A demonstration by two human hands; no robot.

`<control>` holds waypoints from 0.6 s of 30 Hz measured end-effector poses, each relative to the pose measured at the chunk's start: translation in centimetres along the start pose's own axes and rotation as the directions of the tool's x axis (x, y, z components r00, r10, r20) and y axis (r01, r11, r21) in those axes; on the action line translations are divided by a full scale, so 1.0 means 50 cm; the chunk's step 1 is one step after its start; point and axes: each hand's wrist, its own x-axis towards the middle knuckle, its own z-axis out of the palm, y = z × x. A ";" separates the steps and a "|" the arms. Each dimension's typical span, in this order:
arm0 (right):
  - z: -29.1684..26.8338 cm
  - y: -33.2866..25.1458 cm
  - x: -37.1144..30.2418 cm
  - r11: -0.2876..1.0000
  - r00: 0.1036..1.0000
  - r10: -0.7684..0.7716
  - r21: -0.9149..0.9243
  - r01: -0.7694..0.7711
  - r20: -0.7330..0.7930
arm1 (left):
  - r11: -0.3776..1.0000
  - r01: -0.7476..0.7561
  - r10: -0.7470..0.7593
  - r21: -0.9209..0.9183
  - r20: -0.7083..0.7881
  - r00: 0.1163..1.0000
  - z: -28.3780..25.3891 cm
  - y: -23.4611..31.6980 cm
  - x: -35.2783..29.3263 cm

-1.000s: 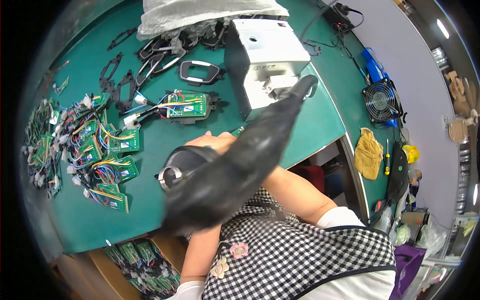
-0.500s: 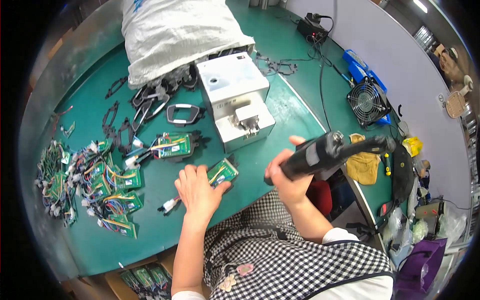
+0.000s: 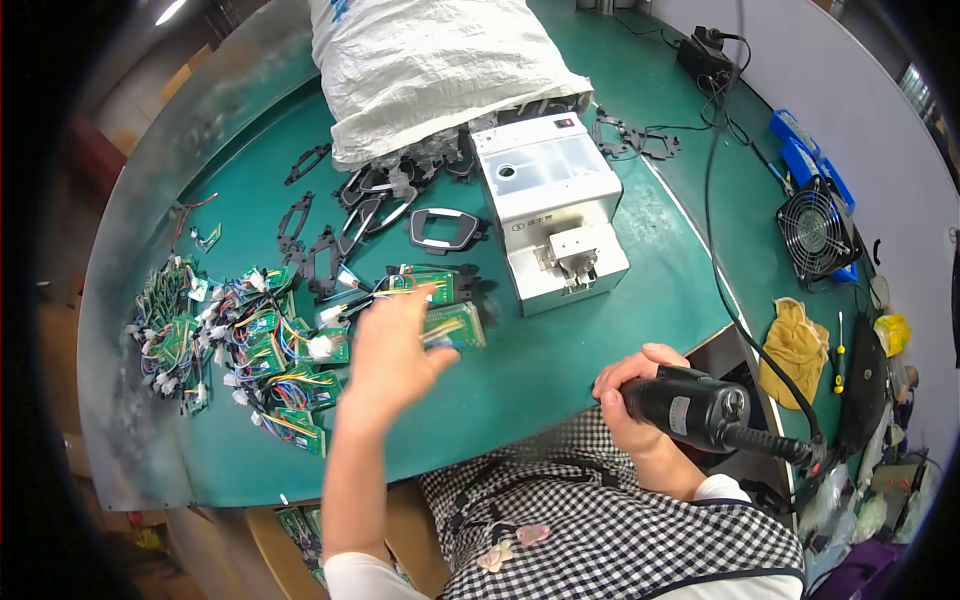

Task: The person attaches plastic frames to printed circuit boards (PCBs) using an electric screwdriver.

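My left hand [image 3: 388, 345] is blurred, with its thumb and fingers around the near end of a green circuit board [image 3: 462, 326]. Just beyond, a second green circuit board [image 3: 437, 284] with coloured wires lies on a black plastic frame, partly hidden by my fingers. Closed round a black corded power screwdriver [image 3: 690, 408], my right hand [image 3: 632, 400] holds the tool over the table's near edge. Its tip is hidden from this side. To the left lies a pile of wired circuit boards [image 3: 285, 350] with white connectors.
A white boxy machine [image 3: 555, 210] stands mid-table, beside black plastic frames [image 3: 445, 230] and a large white sack [image 3: 440, 75]. At right are a black fan [image 3: 818, 228], a tan glove [image 3: 795, 350] and a yellow screwdriver [image 3: 839, 365]. The tool's cable [image 3: 712, 250] hangs nearby.
My left hand has moved the circuit board away from me, closer to the other one. My right hand has lowered the power screwdriver towards me. The view has turned, shifting the table rightward.
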 end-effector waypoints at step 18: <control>0.006 0.002 0.001 0.993 0.997 0.067 0.100 -0.062 -0.048 | 0.949 -0.028 -0.111 0.313 0.416 0.902 0.019 -0.129 0.137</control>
